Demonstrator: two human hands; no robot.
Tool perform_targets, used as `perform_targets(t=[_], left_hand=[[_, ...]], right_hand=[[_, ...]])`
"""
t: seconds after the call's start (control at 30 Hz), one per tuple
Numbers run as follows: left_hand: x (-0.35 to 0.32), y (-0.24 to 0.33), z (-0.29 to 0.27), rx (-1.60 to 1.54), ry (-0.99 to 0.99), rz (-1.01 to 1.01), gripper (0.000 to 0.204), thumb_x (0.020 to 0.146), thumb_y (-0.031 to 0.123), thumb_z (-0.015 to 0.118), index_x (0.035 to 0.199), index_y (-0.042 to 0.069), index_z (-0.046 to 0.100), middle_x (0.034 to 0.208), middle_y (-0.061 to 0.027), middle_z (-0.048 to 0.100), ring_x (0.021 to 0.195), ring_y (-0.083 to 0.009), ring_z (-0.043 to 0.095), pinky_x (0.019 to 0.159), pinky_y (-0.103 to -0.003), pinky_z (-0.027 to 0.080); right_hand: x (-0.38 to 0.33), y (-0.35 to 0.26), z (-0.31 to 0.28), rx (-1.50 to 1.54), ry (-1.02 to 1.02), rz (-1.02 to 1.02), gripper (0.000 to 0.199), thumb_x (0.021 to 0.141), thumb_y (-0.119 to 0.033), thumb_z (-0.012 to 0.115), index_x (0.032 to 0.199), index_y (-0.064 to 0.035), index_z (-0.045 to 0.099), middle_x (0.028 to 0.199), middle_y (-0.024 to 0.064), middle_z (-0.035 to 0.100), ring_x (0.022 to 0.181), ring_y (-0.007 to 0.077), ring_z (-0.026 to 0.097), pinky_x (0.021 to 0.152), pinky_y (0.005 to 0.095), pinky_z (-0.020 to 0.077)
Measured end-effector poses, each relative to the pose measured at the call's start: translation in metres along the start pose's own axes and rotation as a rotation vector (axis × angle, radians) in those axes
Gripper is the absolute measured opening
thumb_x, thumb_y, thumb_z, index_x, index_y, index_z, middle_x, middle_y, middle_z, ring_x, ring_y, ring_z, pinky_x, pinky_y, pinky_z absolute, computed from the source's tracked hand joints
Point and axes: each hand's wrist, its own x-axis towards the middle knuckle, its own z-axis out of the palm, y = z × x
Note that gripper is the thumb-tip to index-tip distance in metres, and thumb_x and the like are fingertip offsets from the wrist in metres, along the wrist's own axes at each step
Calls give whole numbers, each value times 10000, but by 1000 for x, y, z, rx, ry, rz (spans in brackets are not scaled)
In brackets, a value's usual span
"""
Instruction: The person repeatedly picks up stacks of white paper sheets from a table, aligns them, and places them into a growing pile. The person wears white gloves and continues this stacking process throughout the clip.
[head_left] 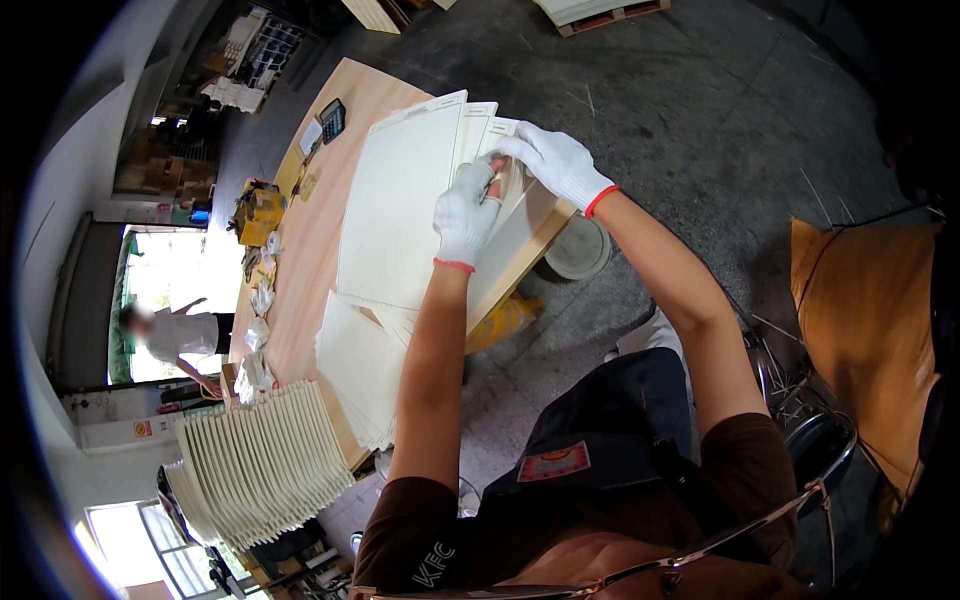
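A: Where are the hands?

B: Both are near the top centre of the frame, in white knitted gloves with red cuffs. The left hand (465, 212) is closed, its fingers curled onto the near right edge of the fanned cream-coloured flat sheets (405, 200). A thin dark tool seems to show between its fingers, but it is too small to make out. The right hand (555, 160) lies just above and to the right, fingers together and pressed flat on the upper right corner of the same fan.

A: How do the sheets lie from the hands?

B: They spread leftward and downward from both hands. Their long axis runs from the upper right of the frame toward the lower left, along the light wooden tabletop (310, 230). The left hand is the nearer one to the big top sheet, while the right hand touches only the staggered corners.

A: What else is around?

B: A second loose pile of cream sheets (358, 375) sits lower, at the table's near end. A ribbed stack of cream panels (262, 465) stands at the lower left. A dark calculator (332, 120) and a yellow tool (258, 212) lie toward the upper left. A person in a white top (175, 335) stands at the far left.
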Motion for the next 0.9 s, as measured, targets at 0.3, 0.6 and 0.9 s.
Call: perform_targets(t=[0.3, 0.6, 0.9], left_hand=[[-10, 3, -5, -123, -36, 27, 333, 873, 195, 679, 1196, 119, 664, 1109, -105, 691, 977, -236, 679, 867, -310, 504], [-9, 2, 0, -126, 40, 22, 288, 901, 185, 651, 1184, 143, 673, 967, -98, 670, 866, -235, 663, 798, -304, 507], [-12, 14, -6, -79, -3, 49, 292, 873, 172, 687, 1165, 156, 690, 862, -99, 623, 727, -208, 598, 723, -296, 496]], right_hand=[[-4, 3, 6, 73, 46, 8, 491, 988, -524, 374, 1294, -187, 556, 977, 183, 690, 923, 381, 654, 810, 462, 490], [-3, 4, 9, -62, 57, 6, 487, 996, -522, 369, 1196, -119, 553, 911, 201, 691, 842, 387, 664, 742, 478, 503], [-2, 10, 12, -29, 76, -10, 480, 998, -516, 366, 1165, -107, 555, 896, 200, 690, 841, 385, 665, 735, 479, 500]])
